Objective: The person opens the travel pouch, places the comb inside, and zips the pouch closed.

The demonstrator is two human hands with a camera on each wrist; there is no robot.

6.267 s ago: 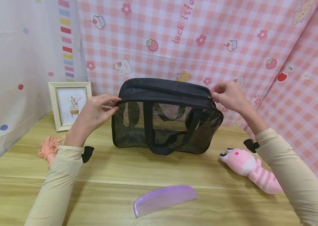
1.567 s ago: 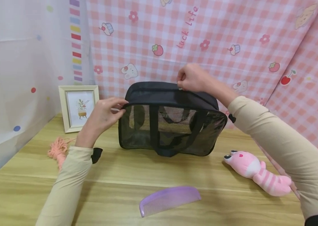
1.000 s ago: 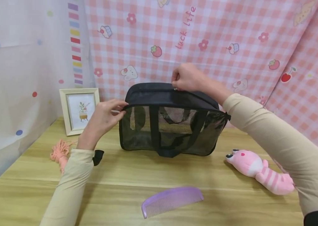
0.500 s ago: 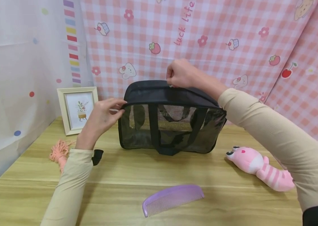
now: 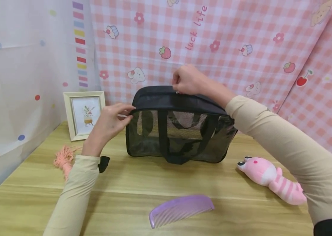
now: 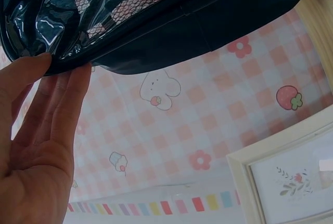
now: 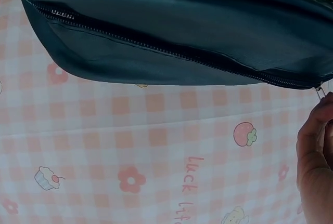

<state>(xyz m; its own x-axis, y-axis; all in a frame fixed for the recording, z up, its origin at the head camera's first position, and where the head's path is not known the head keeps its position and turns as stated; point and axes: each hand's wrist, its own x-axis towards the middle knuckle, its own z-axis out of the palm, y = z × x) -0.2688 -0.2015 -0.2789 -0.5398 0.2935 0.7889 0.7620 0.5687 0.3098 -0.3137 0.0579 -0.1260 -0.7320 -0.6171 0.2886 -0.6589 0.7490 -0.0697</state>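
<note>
A black handbag [image 5: 145, 141] with see-through, mesh-patterned panels stands upright on the wooden table. My left hand [image 5: 110, 121] pinches its top left corner; in the left wrist view the thumb and fingers lie on either side of the edge. On the bag's top, my right hand [image 5: 191, 80] pinches the metal zipper pull [image 7: 320, 93], left of the middle. In the right wrist view the zipper [image 7: 171, 53] runs away from the pull, with a dark gap between its teeth rows. The bag's far side is hidden.
A purple comb [image 5: 180, 208] lies at the front of the table [image 5: 124, 196]. Pink plush toy [image 5: 267, 177] rests to the right, partly behind the right sleeve. At left are orange yarn [image 5: 64, 160] and a framed picture [image 5: 84, 114]. A checked curtain [image 5: 230, 26] hangs behind.
My right hand has drawn the zipper pull leftward from the bag's right end to left of the middle, slowing lately. The left hand has stayed at the top left corner.
</note>
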